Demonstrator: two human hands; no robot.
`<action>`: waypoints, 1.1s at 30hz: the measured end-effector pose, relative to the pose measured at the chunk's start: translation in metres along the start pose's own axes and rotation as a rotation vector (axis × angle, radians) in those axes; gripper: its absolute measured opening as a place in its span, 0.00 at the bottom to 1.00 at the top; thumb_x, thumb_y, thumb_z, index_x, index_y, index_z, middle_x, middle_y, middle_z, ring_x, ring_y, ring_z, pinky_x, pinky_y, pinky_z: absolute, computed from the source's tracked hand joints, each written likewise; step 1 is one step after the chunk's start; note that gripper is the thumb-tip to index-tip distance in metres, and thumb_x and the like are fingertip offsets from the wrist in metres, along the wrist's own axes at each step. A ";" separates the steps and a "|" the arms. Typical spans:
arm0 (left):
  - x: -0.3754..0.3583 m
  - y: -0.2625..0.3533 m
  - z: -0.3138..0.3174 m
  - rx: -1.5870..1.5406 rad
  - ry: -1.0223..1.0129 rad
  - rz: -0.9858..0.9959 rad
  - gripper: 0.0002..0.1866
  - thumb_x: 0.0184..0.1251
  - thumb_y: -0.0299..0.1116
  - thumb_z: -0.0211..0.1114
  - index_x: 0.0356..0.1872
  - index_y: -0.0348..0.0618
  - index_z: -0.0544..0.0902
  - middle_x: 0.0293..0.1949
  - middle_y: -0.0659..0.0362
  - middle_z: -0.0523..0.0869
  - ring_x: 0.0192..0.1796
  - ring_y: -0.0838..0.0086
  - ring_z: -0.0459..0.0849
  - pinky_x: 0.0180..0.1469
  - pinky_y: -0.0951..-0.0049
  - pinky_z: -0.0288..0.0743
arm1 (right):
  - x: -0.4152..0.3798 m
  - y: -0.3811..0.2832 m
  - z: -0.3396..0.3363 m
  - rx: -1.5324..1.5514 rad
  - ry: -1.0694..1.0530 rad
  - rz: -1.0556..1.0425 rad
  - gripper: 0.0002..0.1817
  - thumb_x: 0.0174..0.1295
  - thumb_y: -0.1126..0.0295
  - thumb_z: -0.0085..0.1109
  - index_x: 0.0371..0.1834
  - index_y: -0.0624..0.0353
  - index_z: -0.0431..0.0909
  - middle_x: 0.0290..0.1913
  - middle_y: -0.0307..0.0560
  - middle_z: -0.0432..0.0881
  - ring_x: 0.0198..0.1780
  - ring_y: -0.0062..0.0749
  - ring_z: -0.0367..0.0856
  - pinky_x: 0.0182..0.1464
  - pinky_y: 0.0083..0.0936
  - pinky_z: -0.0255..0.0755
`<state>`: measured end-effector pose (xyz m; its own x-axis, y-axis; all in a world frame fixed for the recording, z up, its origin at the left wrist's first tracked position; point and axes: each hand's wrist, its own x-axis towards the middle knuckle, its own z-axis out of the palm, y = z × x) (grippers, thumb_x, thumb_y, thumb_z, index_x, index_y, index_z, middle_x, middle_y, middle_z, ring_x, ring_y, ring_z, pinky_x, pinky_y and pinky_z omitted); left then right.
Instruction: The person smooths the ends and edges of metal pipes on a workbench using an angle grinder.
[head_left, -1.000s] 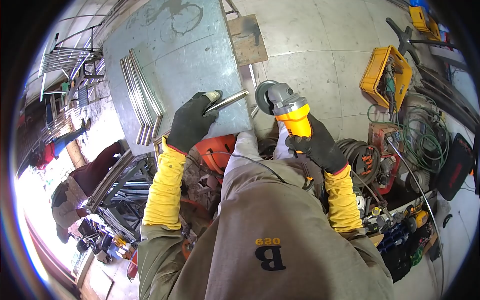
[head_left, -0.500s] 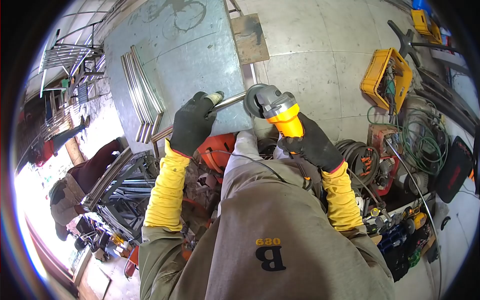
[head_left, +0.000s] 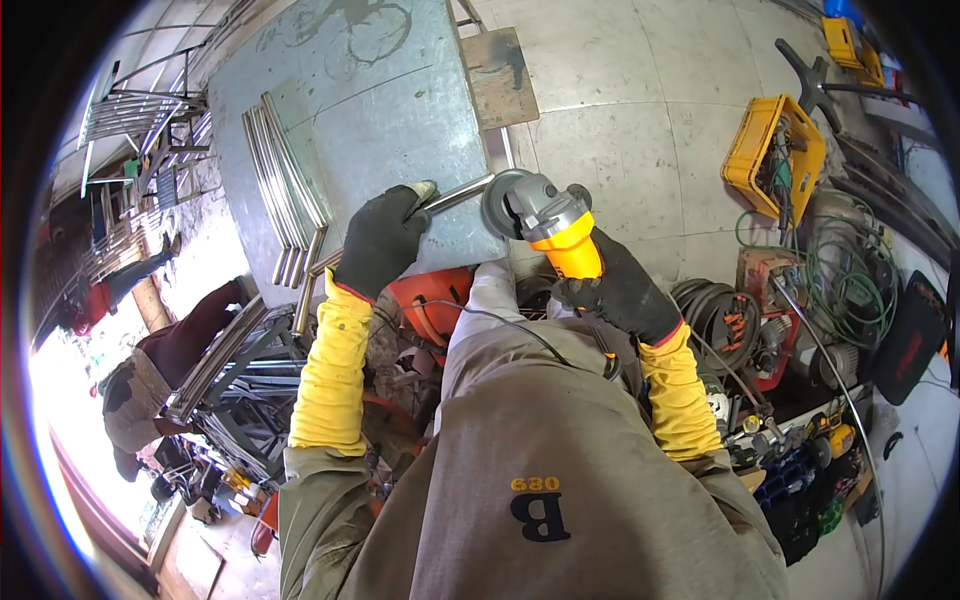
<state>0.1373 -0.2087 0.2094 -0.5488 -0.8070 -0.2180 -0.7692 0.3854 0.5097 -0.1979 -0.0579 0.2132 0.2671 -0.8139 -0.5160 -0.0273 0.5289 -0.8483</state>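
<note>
My left hand [head_left: 383, 238], in a black glove, is closed around a shiny metal tube [head_left: 462, 190] over the near edge of the metal-topped table [head_left: 400, 120]. The tube slants up to the right out of my fist. My right hand [head_left: 628, 292], also gloved, grips the yellow body of an angle grinder [head_left: 567, 243]. Its round disc [head_left: 497, 205] is at the tube's right end; whether they touch is hard to tell. Several similar bent tubes [head_left: 283, 190] lie side by side on the table, left of my left hand.
A yellow crate [head_left: 735, 175] with tools and cable stands on the floor at right. Coiled hoses [head_left: 715, 315], a green cable [head_left: 850, 265] and machines crowd the lower right. Metal frames [head_left: 235, 400] are piled at left, near another person [head_left: 140, 400]. A black cord [head_left: 520, 325] crosses my lap.
The grinder has shifted slightly left, its disc a little farther over the tube's end. My left hand has moved slightly left and turned a little with the tube.
</note>
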 end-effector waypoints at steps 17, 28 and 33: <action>-0.002 0.024 -0.009 0.004 -0.046 -0.057 0.28 0.72 0.28 0.75 0.73 0.49 0.87 0.61 0.50 0.92 0.57 0.53 0.93 0.58 0.60 0.86 | -0.015 -0.005 -0.003 0.171 0.114 0.064 0.33 0.70 0.55 0.77 0.72 0.62 0.78 0.42 0.38 0.87 0.37 0.20 0.84 0.43 0.25 0.81; -0.010 0.012 0.000 -0.034 0.084 0.040 0.24 0.69 0.28 0.79 0.67 0.46 0.91 0.57 0.49 0.94 0.54 0.51 0.94 0.56 0.59 0.88 | -0.014 0.004 -0.001 0.106 0.146 0.038 0.33 0.70 0.60 0.77 0.73 0.61 0.77 0.43 0.39 0.88 0.39 0.21 0.85 0.44 0.25 0.82; -0.009 0.015 0.001 0.013 0.130 0.063 0.24 0.66 0.27 0.77 0.64 0.50 0.91 0.54 0.52 0.94 0.53 0.53 0.94 0.55 0.58 0.88 | -0.013 -0.002 -0.001 0.229 0.108 0.086 0.34 0.69 0.57 0.77 0.73 0.61 0.77 0.43 0.39 0.87 0.39 0.21 0.85 0.44 0.25 0.81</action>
<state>0.1303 -0.1947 0.2181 -0.5500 -0.8317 -0.0754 -0.7388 0.4425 0.5083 -0.2026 -0.0484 0.2220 0.1690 -0.7778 -0.6054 0.1766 0.6282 -0.7578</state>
